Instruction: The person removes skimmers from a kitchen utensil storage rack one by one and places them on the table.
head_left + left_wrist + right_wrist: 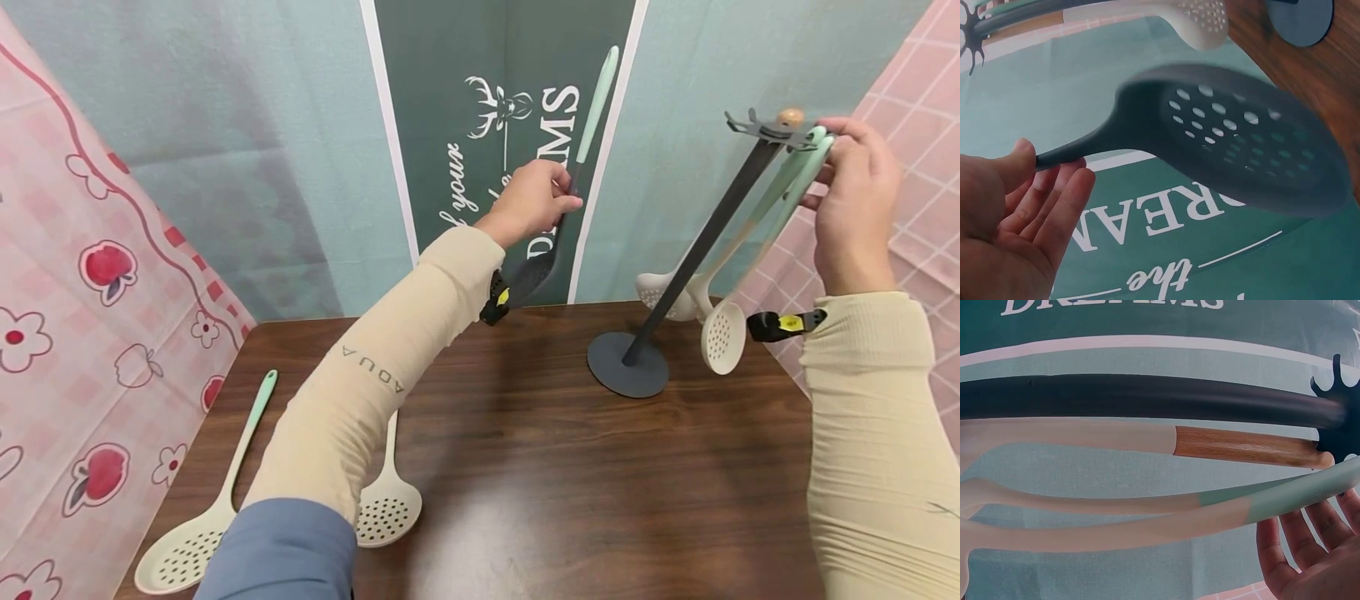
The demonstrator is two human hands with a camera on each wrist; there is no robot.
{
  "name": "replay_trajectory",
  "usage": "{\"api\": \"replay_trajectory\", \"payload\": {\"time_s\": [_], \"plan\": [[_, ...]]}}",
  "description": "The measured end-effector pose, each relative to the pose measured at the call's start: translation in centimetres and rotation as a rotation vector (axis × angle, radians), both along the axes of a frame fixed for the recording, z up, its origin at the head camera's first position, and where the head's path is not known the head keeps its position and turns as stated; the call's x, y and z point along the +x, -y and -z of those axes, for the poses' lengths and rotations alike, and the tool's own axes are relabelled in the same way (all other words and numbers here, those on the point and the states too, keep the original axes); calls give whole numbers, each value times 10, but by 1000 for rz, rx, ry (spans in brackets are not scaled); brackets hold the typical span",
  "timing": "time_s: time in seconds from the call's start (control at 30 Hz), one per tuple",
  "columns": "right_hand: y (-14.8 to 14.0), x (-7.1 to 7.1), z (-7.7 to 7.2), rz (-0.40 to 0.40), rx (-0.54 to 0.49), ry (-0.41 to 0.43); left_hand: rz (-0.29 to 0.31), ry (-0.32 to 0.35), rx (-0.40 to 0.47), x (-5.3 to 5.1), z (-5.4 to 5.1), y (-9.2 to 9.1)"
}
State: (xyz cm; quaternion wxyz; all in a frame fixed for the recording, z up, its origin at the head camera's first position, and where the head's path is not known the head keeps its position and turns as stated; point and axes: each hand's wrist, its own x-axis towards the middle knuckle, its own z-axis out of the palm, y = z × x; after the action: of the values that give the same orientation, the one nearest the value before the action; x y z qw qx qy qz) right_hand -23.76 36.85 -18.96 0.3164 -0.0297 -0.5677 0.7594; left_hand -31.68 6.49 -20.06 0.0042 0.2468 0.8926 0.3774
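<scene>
In the head view my left hand [531,200] pinches a dark grey skimmer [1229,131] by its thin neck, mint handle up and perforated head down, off the table. My right hand [858,192] is at the top of a dark utensil stand [697,242]. Its fingers hold the mint handle of a cream slotted spoon [723,337] near the hooks. A second cream utensil with a mint handle [1235,492] hangs right behind that one. Also on the stand is a cream perforated ladle [660,292] with a wooden handle [1241,445].
Two cream skimmers lie on the brown table [540,467]: one skimmer [187,550] at the far left, the other skimmer [390,508] partly under my left sleeve. A printed curtain [315,167] hangs behind the table, with pink cloths at both sides.
</scene>
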Motion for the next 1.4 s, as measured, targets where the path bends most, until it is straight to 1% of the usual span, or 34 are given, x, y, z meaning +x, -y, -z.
{"api": "replay_trajectory", "payload": {"time_s": [0.23,0.37,0.53,0.77,0.9,1.07,1.17,1.4], "plan": [[0,1,-1,14,12,0,21,40,-11,5,-3,8],[-1,1,0,16,15,-3,27,8,-21,7,-2,15],[-1,1,-1,13,7,-3,7,-9,-26,10,0,22],[-1,1,-1,4,-14,-7,-24,41,-17,19,4,31],[-2,0,-1,7,3,-11,-40,53,-44,26,7,39],[-2,-1,-1,14,23,-5,-75,88,-77,33,14,49],[-2,0,-1,23,30,5,-82,105,-72,36,19,55],[-1,0,-1,-17,-22,10,-88,148,-68,42,30,64]]}}
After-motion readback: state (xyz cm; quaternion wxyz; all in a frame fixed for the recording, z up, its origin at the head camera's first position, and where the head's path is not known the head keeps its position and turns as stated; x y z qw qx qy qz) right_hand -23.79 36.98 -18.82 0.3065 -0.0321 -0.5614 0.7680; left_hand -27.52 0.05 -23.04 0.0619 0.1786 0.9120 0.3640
